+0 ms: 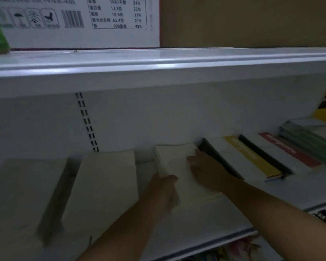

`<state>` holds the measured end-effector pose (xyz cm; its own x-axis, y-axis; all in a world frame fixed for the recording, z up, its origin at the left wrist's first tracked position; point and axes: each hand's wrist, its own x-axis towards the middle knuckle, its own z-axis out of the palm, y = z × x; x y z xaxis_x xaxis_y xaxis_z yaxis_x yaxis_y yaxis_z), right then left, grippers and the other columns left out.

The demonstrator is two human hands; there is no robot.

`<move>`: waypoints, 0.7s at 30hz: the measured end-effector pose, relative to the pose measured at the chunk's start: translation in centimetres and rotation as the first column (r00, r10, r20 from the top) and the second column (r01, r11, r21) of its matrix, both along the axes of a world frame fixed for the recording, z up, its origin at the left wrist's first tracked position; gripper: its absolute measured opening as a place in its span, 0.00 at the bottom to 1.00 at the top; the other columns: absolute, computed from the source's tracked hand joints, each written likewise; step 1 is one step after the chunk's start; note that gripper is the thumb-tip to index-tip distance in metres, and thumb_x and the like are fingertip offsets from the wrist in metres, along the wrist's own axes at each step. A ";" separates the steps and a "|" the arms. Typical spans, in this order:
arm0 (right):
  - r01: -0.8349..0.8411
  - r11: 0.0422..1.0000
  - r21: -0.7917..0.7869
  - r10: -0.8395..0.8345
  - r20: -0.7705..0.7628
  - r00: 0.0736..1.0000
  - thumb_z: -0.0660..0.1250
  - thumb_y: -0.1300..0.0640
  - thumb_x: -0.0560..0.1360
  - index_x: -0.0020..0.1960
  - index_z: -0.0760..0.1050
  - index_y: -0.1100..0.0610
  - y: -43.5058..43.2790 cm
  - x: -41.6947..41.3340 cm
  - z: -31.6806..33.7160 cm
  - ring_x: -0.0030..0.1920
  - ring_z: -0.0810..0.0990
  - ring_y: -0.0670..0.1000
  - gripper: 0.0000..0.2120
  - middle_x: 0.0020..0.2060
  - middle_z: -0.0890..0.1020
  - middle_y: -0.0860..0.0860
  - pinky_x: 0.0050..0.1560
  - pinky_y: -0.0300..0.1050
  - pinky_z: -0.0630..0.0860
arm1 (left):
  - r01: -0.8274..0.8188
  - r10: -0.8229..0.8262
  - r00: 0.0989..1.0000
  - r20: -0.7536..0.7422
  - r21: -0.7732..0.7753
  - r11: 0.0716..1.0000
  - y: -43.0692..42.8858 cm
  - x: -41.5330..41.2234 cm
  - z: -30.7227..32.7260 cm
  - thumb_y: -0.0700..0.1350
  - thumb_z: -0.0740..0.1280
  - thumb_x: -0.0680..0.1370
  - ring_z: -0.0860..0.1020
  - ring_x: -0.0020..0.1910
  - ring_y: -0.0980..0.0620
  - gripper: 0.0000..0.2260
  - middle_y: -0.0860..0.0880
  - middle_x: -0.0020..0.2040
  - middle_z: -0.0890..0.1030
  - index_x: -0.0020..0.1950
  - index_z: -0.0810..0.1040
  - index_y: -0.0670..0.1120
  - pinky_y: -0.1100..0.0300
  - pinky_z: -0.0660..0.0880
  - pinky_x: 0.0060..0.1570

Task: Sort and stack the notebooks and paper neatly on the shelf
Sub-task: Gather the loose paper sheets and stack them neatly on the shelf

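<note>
Head view: the white paper stack (174, 160) lies on the shelf (205, 228), between a beige pile (107, 181) and a black-spined notebook (216, 159). The left hand (162, 191) grips its near left edge, thumb on top. The right hand (203, 168) lies flat on it, fingers straight. Squaring it likely calls for palm pressure and slow sideways nudges — no fanning the sheets.

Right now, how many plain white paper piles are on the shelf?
3. The far-left pile, the second pile beside it, and the middle pile, gripped by the left hand with the right hand resting flat on top. Others may hide out of view.
</note>
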<state>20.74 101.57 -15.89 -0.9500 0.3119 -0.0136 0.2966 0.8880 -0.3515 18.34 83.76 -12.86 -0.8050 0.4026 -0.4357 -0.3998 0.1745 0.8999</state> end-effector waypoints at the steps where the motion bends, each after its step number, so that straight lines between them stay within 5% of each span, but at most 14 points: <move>1: 0.003 1.000 -0.017 -0.003 -0.026 1.000 0.54 0.53 0.81 0.72 0.64 0.53 0.2 -0.1 -0.4 0.72 0.61 0.55 0.20 0.75 0.56 0.54 0.70 0.44 0.60 | -0.001 0.001 1.000 0.014 -0.016 1.000 0.9 -0.2 -0.4 0.44 0.64 0.78 0.74 0.26 0.52 0.03 0.48 0.36 0.71 0.48 0.71 0.46 0.65 0.69 0.24; 5: -0.009 0.994 -0.108 0.002 -0.067 0.998 0.53 0.47 0.79 0.70 0.62 0.45 1.5 -1.0 -2.0 0.69 0.66 0.52 0.20 0.75 0.57 0.49 0.66 0.46 0.69 | -0.093 0.091 0.993 0.081 0.014 0.996 3.5 -0.6 -0.1 0.41 0.67 0.76 0.79 0.26 0.49 0.06 0.46 0.31 0.80 0.49 0.79 0.40 0.63 0.74 0.24; 9: 0.023 0.993 -0.117 -0.041 -0.154 0.987 0.54 0.48 0.80 0.70 0.64 0.48 1.6 -0.7 -2.3 0.62 0.72 0.58 0.19 0.74 0.56 0.54 0.59 0.48 0.72 | -0.251 0.240 0.960 0.147 0.061 0.966 3.9 -1.7 1.3 0.46 0.74 0.71 0.80 0.49 0.40 0.13 0.39 0.49 0.81 0.48 0.80 0.38 0.44 0.77 0.52; 13: 0.029 0.986 -0.164 -0.061 -0.192 0.980 0.54 0.49 0.80 0.70 0.65 0.46 1.9 -0.6 -2.4 0.64 0.70 0.60 0.18 0.73 0.58 0.56 0.62 0.50 0.71 | -0.113 0.109 0.981 0.159 0.014 0.994 5.0 -2.2 1.7 0.50 0.77 0.68 0.83 0.46 0.42 0.17 0.42 0.45 0.85 0.51 0.82 0.41 0.51 0.80 0.42; 18: 0.058 0.989 -0.135 -0.086 -0.214 0.973 0.48 0.40 0.75 0.73 0.59 0.47 1.4 -0.4 -2.4 0.69 0.66 0.59 0.27 0.75 0.54 0.56 0.64 0.48 0.69 | -0.129 0.127 0.986 0.107 0.005 0.992 5.1 -1.3 -0.4 0.38 0.76 0.67 0.83 0.39 0.43 0.15 0.39 0.43 0.85 0.53 0.81 0.36 0.55 0.77 0.38; 21: -0.101 0.871 -0.480 -0.116 -0.401 0.909 0.64 0.33 0.67 0.75 0.54 0.50 1.4 0.7 -1.8 0.74 0.59 0.51 0.43 0.76 0.51 0.51 0.71 0.46 0.61 | -0.198 0.200 0.980 0.001 0.150 0.969 4.0 0.0 -1.2 0.37 0.78 0.60 0.83 0.44 0.40 0.25 0.38 0.49 0.84 0.56 0.80 0.40 0.47 0.79 0.44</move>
<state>21.42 103.02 -17.65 -0.9004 0.3751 0.2205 0.0375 0.5717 -0.8196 18.33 87.71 -14.03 -0.8810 0.2930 -0.3713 -0.4002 -0.0433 0.9154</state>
